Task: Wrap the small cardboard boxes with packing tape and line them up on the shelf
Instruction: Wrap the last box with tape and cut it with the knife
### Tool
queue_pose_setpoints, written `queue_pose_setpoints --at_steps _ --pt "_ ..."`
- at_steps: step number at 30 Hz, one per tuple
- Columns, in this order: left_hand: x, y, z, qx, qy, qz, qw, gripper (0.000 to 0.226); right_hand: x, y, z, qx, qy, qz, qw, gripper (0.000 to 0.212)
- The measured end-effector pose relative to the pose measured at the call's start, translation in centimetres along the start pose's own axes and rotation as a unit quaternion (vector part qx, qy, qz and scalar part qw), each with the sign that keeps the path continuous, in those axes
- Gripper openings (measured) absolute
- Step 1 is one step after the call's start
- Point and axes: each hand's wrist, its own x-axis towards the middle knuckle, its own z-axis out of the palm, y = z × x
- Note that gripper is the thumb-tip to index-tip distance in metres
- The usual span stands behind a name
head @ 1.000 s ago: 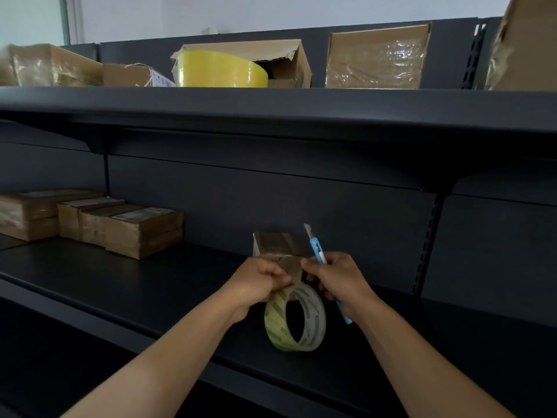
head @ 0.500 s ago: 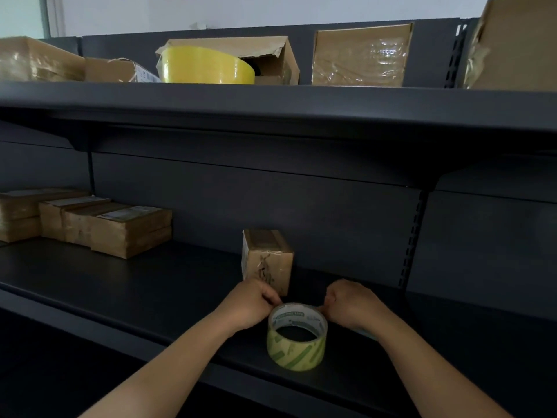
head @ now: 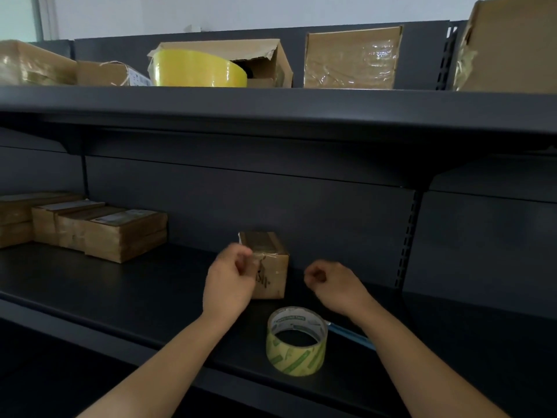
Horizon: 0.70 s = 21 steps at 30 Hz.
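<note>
A small cardboard box (head: pixel 272 274) with clear tape across its front stands upright on the dark lower shelf (head: pixel 144 294), close to the back panel. My left hand (head: pixel 230 280) is at the box's left front corner, its curled fingers pinching at the taped edge. To the right of the box, my right hand (head: pixel 330 286) hovers with fingers curled and holds nothing. In front of both hands, near the shelf's edge, a roll of clear packing tape (head: pixel 297 342) with green print lies flat. A blue cutter (head: pixel 351 335) lies beside the roll, partly under my right forearm.
A row of taped cardboard boxes (head: pixel 120 233) stands at the far left of the lower shelf. The upper shelf (head: pixel 271 101) carries a large yellow roll (head: pixel 196 70), an open carton (head: pixel 262 61) and several wrapped boxes. A slotted upright (head: pixel 407 236) runs down the back panel at right.
Both hands let go of the tape roll and the cutter, which now lie on the shelf. My left hand rose to the box's corner; my right hand lifted off, holding nothing.
</note>
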Motion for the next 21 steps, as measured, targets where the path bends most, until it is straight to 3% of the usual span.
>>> queue_pose_setpoints --at_steps 2,4,7,10,15,18,21 --pt "0.6 -0.3 0.0 -0.023 -0.003 -0.056 0.998 0.036 0.6 -1.2 0.2 0.025 0.02 -0.036 0.999 0.032" --pt "1.2 -0.6 0.1 0.008 -0.063 -0.14 0.988 0.052 1.2 -2.4 0.7 0.016 0.02 -0.083 0.996 0.043" --pt "1.2 -0.7 0.2 0.121 -0.19 -0.204 0.953 0.043 2.2 -4.0 1.8 -0.034 -0.002 -0.146 0.989 0.047" --pt "1.2 -1.2 0.5 0.131 -0.236 -0.212 0.939 0.041 3.0 -4.7 2.5 -0.093 -0.027 -0.143 0.985 0.053" --pt "1.4 -1.5 0.6 -0.075 -0.215 -0.212 0.95 0.047 3.6 -4.1 2.6 -0.095 0.079 -0.103 0.987 0.056" --pt "1.3 -1.0 1.1 -0.178 -0.199 -0.25 0.931 0.035 3.6 -3.8 2.3 -0.073 0.135 -0.049 0.987 0.06" --pt "1.8 -0.5 1.5 -0.221 -0.169 -0.29 0.916 0.027 3.6 -3.0 1.9 -0.02 0.126 0.014 0.992 0.051"
